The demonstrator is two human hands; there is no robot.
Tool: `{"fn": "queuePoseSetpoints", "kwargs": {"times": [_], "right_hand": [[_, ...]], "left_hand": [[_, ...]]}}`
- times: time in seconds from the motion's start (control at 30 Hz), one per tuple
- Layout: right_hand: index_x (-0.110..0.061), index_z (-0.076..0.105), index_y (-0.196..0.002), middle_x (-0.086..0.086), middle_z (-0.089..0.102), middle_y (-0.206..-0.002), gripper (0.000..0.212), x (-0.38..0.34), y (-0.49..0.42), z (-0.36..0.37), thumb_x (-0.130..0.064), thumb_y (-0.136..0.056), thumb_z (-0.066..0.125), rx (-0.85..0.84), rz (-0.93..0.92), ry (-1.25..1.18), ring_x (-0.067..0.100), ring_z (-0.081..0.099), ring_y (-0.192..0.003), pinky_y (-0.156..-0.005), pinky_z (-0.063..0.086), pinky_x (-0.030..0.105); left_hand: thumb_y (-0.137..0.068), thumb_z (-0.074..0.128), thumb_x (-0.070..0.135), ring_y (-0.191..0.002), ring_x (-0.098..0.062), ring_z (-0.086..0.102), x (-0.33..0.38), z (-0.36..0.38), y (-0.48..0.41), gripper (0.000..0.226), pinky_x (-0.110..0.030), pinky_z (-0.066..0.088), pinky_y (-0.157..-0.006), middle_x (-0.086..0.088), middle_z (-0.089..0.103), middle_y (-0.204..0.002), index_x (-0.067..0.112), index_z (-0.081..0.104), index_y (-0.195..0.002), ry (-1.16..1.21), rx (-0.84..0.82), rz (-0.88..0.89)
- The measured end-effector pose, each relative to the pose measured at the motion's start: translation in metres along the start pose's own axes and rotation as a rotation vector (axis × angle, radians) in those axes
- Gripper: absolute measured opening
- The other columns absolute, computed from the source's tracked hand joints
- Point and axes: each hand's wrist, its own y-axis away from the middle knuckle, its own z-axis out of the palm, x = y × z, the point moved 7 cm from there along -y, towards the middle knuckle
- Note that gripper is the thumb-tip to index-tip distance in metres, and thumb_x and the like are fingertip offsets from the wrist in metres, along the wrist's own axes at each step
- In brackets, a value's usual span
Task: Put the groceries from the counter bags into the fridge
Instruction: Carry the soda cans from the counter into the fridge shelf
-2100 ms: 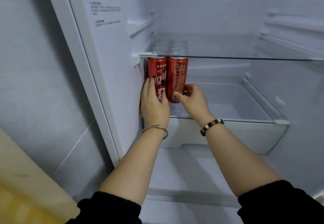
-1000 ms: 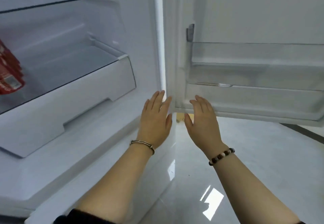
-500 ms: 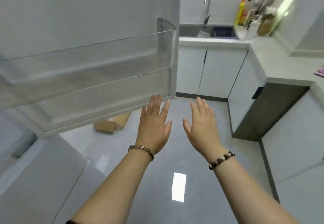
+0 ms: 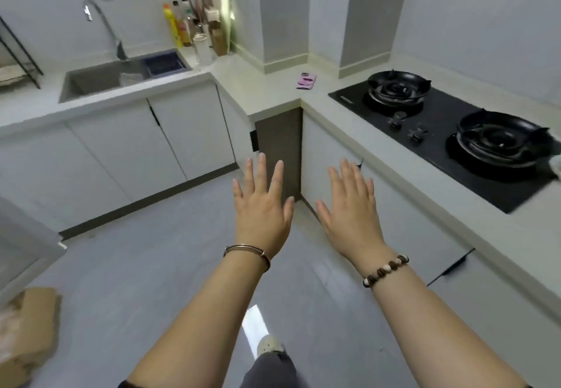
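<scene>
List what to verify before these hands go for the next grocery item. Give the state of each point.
1. Left hand free: ok, fingers straight, holding nothing.
2. Right hand free: ok, fingers spread, holding nothing.
3. Grocery bags in sight: not ok, none on the visible counter; only a small pink item lies near the corner.
4. Walking path: ok, the floor ahead is bare; a cardboard box sits off to the left.
5. Hob safe to reach past: no flame or pot shows, but the knob settings cannot be told.
</scene>
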Motion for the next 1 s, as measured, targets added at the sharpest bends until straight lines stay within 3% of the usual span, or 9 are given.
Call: {"fn": "queuePoseSetpoints", "kwargs": {"times": [0.57, 0.9, 1.0], "right_hand": [[-0.012, 0.017, -0.149, 0.008, 0.003, -0.158, 0.063, 0.206, -0.046, -0.072, -0.038, -0.097, 0.039, 0.2, 0.585, 0.198, 0.022, -0.005, -0.145, -0.117, -0.003, 0.042], [-0.013, 0.013, -0.149, 0.009, 0.0, -0.158, 0.063, 0.288, 0.012, -0.114, -0.039, -0.097, 0.037, 0.265, 0.87, 0.295, 0.022, -0.006, -0.145, -0.116, -0.004, 0.04], [-0.011, 0.017, -0.148, 0.011, 0.004, -0.158, 0.062, 0.318, 0.033, -0.127, -0.038, -0.097, 0.039, 0.303, 0.938, 0.31, 0.024, -0.003, -0.145, -0.116, -0.002, 0.041]], "left_hand": [[-0.097, 0.031, 0.044, -0.144, -0.028, -0.017, 0.222, 0.07, -0.159, 0.064, -0.049, 0.001, -0.115, -0.007, -0.013, -0.157, 0.024, 0.002, -0.151, 0.201, -0.081, 0.597], [-0.093, 0.047, 0.038, -0.145, -0.033, 0.003, 0.356, 0.095, -0.15, 0.064, -0.056, 0.016, -0.112, -0.012, 0.008, -0.158, 0.018, 0.022, -0.149, 0.371, -0.141, 0.885], [-0.092, 0.043, 0.039, -0.144, -0.035, 0.008, 0.396, 0.101, -0.139, 0.063, -0.056, 0.019, -0.11, -0.013, 0.012, -0.157, 0.017, 0.025, -0.148, 0.394, -0.153, 0.96]]}}
